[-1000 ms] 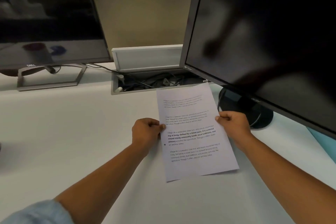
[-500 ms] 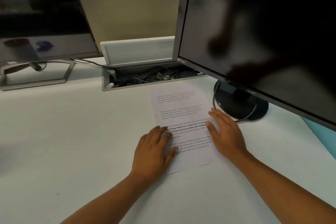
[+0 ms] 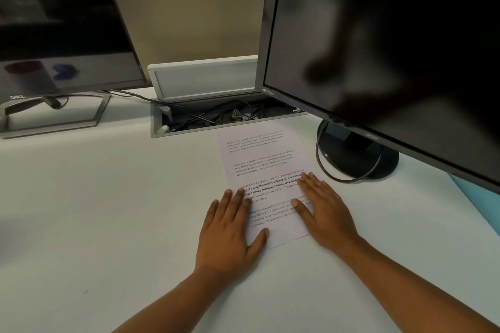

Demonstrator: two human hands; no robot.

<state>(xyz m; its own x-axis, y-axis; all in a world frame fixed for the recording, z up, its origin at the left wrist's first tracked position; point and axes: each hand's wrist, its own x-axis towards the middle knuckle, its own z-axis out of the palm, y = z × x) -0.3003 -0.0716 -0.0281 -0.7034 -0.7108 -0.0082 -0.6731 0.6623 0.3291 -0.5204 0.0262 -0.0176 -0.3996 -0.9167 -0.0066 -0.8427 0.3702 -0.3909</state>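
I see the printed sheet (image 3: 266, 159) lying flat on the white desk (image 3: 108, 211) at centre frame, slightly skewed, with its far edge just short of the open cable tray (image 3: 216, 116). The left hand (image 3: 230, 227) lies flat over the sheet's left edge, fingers straight and spread. The right hand (image 3: 326, 211) presses flat on its right edge. Neither grip closes on anything: both are wide, palms down. The hands hide the sheet's lower left corner and parts of the lower two paragraphs, and I find the upper paragraphs too small to read. The dark monitor (image 3: 378, 35) at upper right is cut off by the frame, and its round stand (image 3: 357, 154) sits near the sheet's right side. A second monitor (image 3: 54, 21) at upper left is cropped too.
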